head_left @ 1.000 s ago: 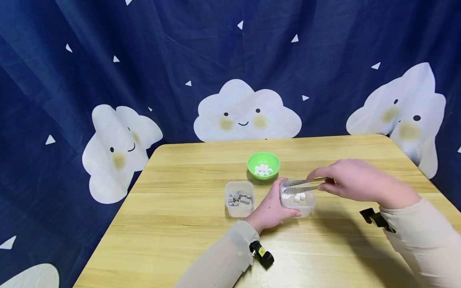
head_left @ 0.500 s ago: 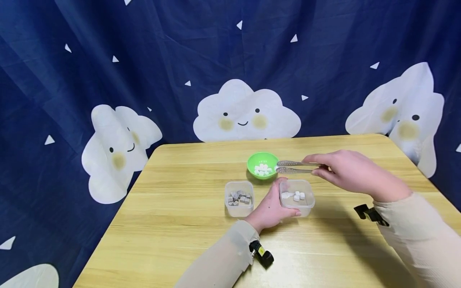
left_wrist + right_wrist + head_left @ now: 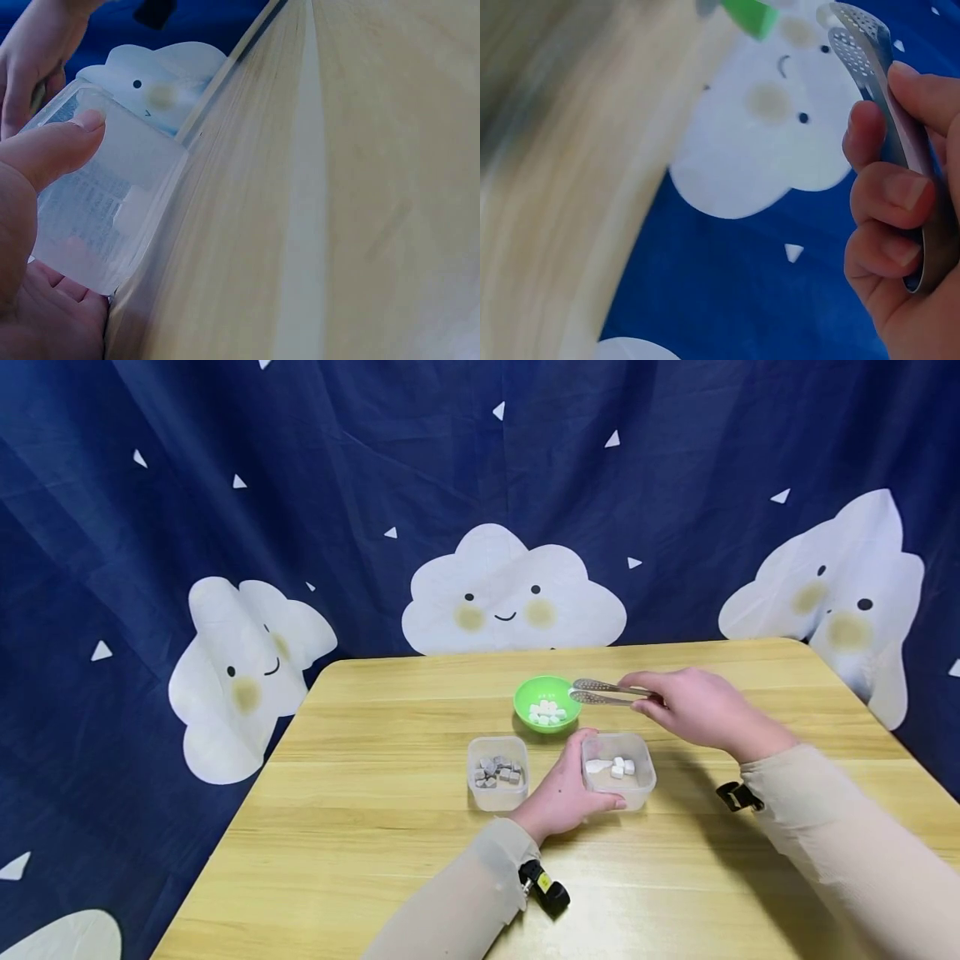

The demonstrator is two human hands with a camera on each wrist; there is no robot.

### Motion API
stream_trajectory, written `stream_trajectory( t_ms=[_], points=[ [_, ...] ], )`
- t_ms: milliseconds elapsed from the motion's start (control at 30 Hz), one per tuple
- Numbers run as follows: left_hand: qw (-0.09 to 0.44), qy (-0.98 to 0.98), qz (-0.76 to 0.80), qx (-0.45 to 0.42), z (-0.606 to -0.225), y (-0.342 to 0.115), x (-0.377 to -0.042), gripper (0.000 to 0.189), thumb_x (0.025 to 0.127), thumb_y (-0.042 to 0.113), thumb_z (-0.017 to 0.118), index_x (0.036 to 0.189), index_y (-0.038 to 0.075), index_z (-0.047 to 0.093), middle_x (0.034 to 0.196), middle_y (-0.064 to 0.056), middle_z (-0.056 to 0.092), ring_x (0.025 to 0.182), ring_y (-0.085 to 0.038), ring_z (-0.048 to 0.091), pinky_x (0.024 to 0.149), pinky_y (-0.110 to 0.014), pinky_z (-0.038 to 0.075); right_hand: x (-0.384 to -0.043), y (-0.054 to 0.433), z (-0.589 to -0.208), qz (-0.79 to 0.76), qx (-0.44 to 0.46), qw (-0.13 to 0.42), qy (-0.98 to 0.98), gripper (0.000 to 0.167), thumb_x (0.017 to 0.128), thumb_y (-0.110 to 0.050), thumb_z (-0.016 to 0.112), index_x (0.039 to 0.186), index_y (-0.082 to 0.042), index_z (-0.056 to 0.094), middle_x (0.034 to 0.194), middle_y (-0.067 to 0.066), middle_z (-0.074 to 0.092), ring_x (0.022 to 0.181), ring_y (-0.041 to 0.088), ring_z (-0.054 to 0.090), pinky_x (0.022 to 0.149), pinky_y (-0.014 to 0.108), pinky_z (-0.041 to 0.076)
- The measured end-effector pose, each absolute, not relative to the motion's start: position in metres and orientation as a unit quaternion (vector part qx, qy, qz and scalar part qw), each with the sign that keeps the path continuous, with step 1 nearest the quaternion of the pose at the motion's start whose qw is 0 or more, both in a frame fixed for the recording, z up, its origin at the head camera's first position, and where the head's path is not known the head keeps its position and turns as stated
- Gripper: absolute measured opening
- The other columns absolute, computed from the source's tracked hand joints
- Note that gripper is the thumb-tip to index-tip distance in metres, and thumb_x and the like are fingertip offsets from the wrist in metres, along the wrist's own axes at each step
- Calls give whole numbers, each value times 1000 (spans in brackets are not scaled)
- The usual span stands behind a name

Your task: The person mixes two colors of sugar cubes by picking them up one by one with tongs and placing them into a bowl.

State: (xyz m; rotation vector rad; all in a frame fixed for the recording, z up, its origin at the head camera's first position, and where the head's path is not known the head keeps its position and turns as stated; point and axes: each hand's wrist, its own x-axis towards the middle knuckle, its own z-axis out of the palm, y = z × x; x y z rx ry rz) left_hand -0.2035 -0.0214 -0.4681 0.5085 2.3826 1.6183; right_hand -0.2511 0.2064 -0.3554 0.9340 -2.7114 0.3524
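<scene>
My left hand [image 3: 561, 797] grips the side of a clear plastic box [image 3: 639, 793], thumb along its near wall. Several white cubes [image 3: 622, 767] lie inside. In my right hand [image 3: 690, 706] is a pair of metal tongs [image 3: 603, 692] with perforated tips, pinched between thumb and fingers. Those tips are at the right rim of a green bowl [image 3: 528, 693], a small white piece [image 3: 572, 692] showing at their ends. More white cubes [image 3: 547, 713] sit in the bowl. The right wrist view shows the tongs' perforated ends [image 3: 861, 49] close together, with fingers wrapped along the handle.
A second clear box [image 3: 480, 797] holding several grey cubes [image 3: 498, 772] stands left of my left hand. All of it rests on a wooden table [image 3: 352, 827]. A dark blue curtain [image 3: 337, 460] with cloud shapes hangs behind the table's far edge.
My right hand has lifted the tongs out of the box under my left hand and carried them up and left to the green bowl's rim. The left hand keeps its hold on the box.
</scene>
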Motion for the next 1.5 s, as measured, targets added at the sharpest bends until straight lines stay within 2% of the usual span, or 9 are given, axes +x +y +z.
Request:
stream_trajectory(
  t_ms=[233, 433, 600, 733, 900, 1067, 1233, 1500],
  points=[
    [103, 817, 541, 173, -468, -22, -204, 106, 71, 27, 94, 153, 34, 27, 140, 9, 49, 116, -10, 55, 104, -32, 42, -263, 198, -370, 119, 308, 114, -937, 29, 97, -24, 69, 126, -20, 69, 76, -10, 64, 65, 14, 58, 61, 48, 51],
    [105, 811, 547, 180, -469, -22, -204, 105, 72, 24, 94, 152, 36, 27, 138, 10, 49, 114, -10, 56, 103, -32, 42, -265, 193, -375, 112, 288, 106, -945, 31, 97, -25, 69, 127, -19, 68, 80, -6, 68, 68, 20, 62, 57, 49, 50],
    [103, 811, 547, 183, -469, -21, -205, 105, 72, 24, 94, 152, 36, 27, 139, 10, 48, 112, -10, 56, 101, -31, 43, -264, 191, -376, 114, 275, 99, -949, 35, 97, -27, 69, 130, -17, 66, 81, -3, 69, 71, 22, 64, 58, 50, 51],
    [100, 816, 538, 184, -469, -21, -205, 106, 72, 26, 94, 154, 30, 26, 140, 9, 48, 114, -10, 55, 102, -31, 42, -259, 191, -371, 121, 273, 93, -950, 35, 97, -28, 68, 130, -16, 66, 74, -6, 63, 67, 18, 59, 57, 47, 49],
    [99, 820, 533, 182, -470, -21, -205, 108, 72, 27, 94, 155, 26, 25, 141, 8, 48, 115, -10, 54, 103, -32, 42, -254, 195, -365, 131, 267, 76, -952, 33, 97, -28, 66, 128, -17, 66, 66, -9, 50, 59, 14, 48, 53, 37, 41],
    [107, 819, 536, 171, -469, -21, -204, 108, 72, 27, 94, 155, 28, 26, 140, 8, 49, 113, -9, 55, 102, -31, 43, -246, 203, -357, 133, 277, 74, -949, 30, 95, -26, 67, 124, -17, 67, 64, -9, 47, 56, 12, 44, 52, 34, 37],
    [108, 819, 539, 164, -468, -21, -203, 104, 71, 29, 94, 152, 34, 28, 140, 9, 48, 115, -9, 54, 102, -32, 42, -238, 211, -349, 130, 290, 78, -945, 28, 92, -24, 71, 119, -20, 68, 62, -11, 46, 54, 10, 42, 51, 32, 36],
    [99, 821, 539, 159, -467, -20, -201, 105, 70, 29, 95, 151, 37, 28, 139, 11, 49, 120, -10, 53, 106, -33, 40, -226, 226, -328, 124, 310, 76, -940, 28, 92, -26, 73, 119, -24, 68, 66, -15, 52, 57, 5, 46, 55, 32, 41]
  ],
)
